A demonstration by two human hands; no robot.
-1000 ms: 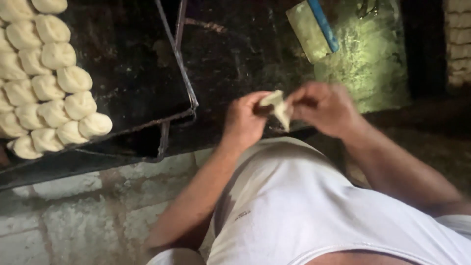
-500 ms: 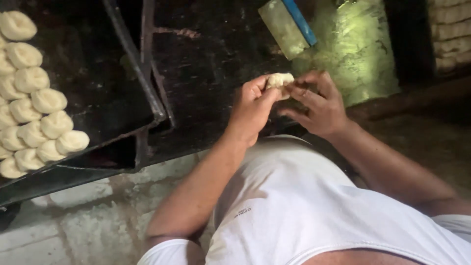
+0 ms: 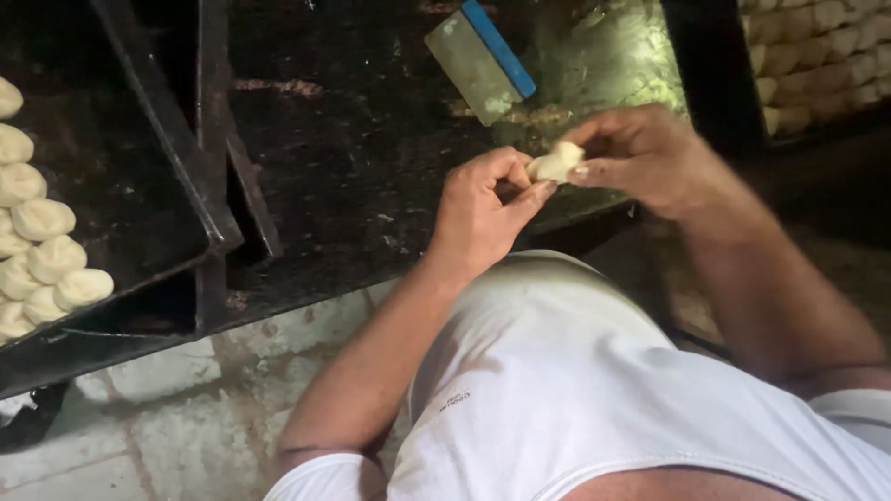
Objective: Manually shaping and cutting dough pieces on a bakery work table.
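Dough piece, pale and small, is pinched above the dark worktop between the closed fingers of the left hand and right hand. A blue-handled scraper lies just beyond; shaped dough pieces are ranged on a black tray at left.

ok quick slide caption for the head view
Both hands, left hand and right hand, pinch a dough piece above a dark worktable.

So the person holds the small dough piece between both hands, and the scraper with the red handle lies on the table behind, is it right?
Not quite: in the head view the scraper has a blue handle, not red. The rest holds: left hand and right hand hold the dough piece.
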